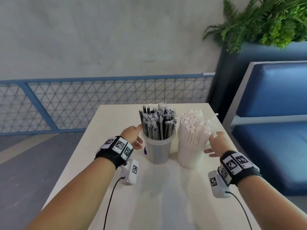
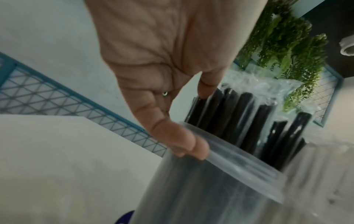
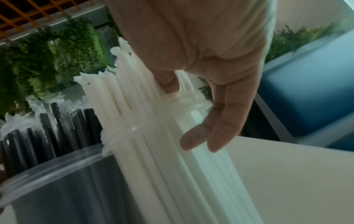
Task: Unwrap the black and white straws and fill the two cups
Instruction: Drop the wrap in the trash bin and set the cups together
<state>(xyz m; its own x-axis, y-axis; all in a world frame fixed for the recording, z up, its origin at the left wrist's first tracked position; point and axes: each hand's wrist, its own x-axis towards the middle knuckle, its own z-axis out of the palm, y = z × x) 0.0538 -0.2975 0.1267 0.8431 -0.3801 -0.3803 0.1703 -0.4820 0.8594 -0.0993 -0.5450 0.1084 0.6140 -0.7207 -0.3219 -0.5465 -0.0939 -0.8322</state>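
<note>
I see my left hand (image 1: 132,136) spread loosely beside the left cup (image 1: 158,151) of black straws (image 1: 157,123), fingertips (image 2: 191,145) at its rim. My right hand (image 1: 217,144), fingers relaxed and apart, flanks the right cup (image 1: 191,153) of white straws (image 1: 194,125). Both cups stand touching on the white table (image 1: 106,130).

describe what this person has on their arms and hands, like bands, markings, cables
Both forearms are bare, with no sleeves or gloves. Each wrist carries a black fabric wristband ringed with white square tiles printed with black-and-white coded markers. A white boxy camera unit with its own marker hangs under each wrist, trailing a thin black cable. The left hand shows a small ring.
</note>
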